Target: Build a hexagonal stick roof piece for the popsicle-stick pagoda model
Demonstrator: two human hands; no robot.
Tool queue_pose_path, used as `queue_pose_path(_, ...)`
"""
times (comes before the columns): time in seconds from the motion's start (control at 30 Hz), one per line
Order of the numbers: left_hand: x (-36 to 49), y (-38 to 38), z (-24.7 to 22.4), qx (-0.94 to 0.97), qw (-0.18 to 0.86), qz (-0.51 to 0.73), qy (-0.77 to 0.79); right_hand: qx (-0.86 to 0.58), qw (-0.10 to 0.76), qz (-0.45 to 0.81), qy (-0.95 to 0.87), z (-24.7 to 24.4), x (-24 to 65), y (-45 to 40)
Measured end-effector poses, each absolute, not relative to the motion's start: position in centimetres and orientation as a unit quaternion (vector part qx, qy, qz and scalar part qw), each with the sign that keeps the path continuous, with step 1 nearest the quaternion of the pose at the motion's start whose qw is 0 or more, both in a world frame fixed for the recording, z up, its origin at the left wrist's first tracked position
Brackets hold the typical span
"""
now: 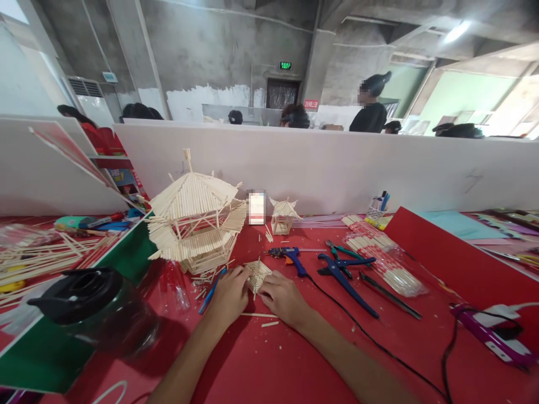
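A small web-like frame of thin wooden sticks lies on the red tabletop between my two hands. My left hand grips its left edge with bent fingers. On its right edge are the curled fingers of my right hand. A large pavilion model of sticks stands behind my left hand, and a small pavilion model stands farther back. Loose stick pieces lie just in front of my hands. A blue pen is beside my left hand.
A blue glue gun, blue cutters and a dark file-like tool lie at the right, near bagged sticks. A dark-lidded bottle stands at the left. A purple power strip is far right. People are beyond the white partition.
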State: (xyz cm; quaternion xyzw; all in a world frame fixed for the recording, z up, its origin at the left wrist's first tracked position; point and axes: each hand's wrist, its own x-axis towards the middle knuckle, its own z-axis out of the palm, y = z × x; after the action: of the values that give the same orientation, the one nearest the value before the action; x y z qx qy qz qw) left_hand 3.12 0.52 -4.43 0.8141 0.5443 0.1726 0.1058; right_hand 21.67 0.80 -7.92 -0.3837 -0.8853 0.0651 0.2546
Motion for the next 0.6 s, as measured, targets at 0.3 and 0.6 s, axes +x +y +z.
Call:
queue_pose_path(0.3, 2.4, 0.7, -5.3, 0.817, 0.096, 0.188, 0.536, -0.404, 0.330, 0.142, -0.841, -6.9, 22.9, 0.5)
queue_pose_path(0.6, 2.7, 1.0, -5.7, 0.789, 0.064, 0.208, 0.574, -0.491, 0.260, 0.189, -0.809, -5.8, 27.0, 1.1)
